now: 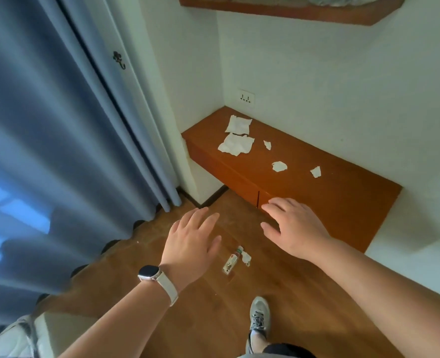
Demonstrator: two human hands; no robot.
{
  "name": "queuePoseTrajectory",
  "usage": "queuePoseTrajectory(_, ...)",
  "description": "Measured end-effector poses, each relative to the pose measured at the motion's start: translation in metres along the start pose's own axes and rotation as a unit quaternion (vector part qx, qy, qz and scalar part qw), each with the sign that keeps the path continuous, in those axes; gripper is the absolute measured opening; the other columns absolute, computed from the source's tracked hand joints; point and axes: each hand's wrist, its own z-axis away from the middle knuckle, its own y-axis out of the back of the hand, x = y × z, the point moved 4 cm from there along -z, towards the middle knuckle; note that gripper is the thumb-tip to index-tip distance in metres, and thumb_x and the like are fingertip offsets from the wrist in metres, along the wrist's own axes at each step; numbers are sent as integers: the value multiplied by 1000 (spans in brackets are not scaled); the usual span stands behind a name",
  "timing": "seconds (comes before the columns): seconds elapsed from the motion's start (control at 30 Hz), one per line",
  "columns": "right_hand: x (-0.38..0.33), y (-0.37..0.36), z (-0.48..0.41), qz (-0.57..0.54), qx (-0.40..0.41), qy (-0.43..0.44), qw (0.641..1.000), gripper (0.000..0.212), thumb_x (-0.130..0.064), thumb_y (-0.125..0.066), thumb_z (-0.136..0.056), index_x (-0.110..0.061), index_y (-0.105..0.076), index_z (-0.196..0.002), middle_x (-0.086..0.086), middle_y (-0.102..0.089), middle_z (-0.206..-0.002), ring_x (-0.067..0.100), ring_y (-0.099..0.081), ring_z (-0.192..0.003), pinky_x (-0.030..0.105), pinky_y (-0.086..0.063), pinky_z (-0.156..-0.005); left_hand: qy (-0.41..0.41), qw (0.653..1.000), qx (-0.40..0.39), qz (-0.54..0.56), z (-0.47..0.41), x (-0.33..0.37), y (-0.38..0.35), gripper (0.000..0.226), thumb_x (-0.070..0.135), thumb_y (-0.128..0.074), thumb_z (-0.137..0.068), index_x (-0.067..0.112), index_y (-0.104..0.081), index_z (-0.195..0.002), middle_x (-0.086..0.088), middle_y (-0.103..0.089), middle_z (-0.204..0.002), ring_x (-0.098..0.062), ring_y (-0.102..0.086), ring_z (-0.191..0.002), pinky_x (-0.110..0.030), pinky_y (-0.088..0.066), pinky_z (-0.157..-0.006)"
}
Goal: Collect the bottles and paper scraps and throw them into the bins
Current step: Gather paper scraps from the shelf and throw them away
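Small bottle (231,260) lies on its side on the wood floor (213,319), with a paper scrap (246,257) right against its cap end. More torn paper scraps (237,143) are scattered on the orange-brown bench (343,197) in the corner. Left hand (190,244) and right hand (295,226) hover above the floor — fingers (275,203) spread loose, holding nothing — with a watch (149,273) on the left wrist.

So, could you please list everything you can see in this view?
cabinet: one, orange-brown, in the corner
paper scraps: five, white, on the cabinet top
bottle: one, clear with white label, on the floor
floor scrap: one, white, beside the bottle
curtain: one, blue, left
socket: one, white, above the cabinet
shoe: one, grey, bottom edge
watch: one, white strap, left wrist
left hand: one, open, above the floor
right hand: one, open, before the cabinet
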Motion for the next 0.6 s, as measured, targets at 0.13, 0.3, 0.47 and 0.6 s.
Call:
queuePoseTrajectory(0.13, 32, 4, -51, -11, -7, -18, 1000, 55, -57, -28, -98, -29, -36, -146, -6, -36, -152, 16, -31, -141, 36, -29, -112, -10, 999, -32, -14, -63, 0, -6, 51, 49, -38, -100, 38, -29, -149, 8, -27, -159, -19, -21, -147, -41, -17, -118)
queuePoseTrajectory(0.3, 83, 2, -104, -22, -26, -52, 998, 56, -57, -26, -99, -30, -32, -147, -7, -32, -154, 17, -28, -143, 38, -26, -114, -28, 999, -39, -23, -139, 14, -13, 52, 49, -36, -100, 36, -28, -150, 6, -28, -159, -19, -22, -147, -41, -17, -118)
queuePoseTrajectory(0.47, 118, -7, -118, -47, -37, -105, 993, 54, -58, -29, -98, -33, -35, -145, -8, -34, -152, 16, -31, -141, 38, -29, -112, -56, 996, -61, -21, -184, 21, -25, 53, 50, -38, -99, 33, -32, -150, 4, -34, -156, -20, -29, -144, -43, -25, -116)
queuePoseTrajectory(0.6, 142, -15, -128, -54, -35, -144, 987, 51, -56, -32, -98, -32, -38, -142, -7, -38, -149, 15, -35, -137, 37, -33, -110, -71, 994, -81, -13, -222, 23, -41, 52, 50, -35, -101, 34, -29, -150, 6, -29, -158, -18, -25, -145, -42, -22, -117)
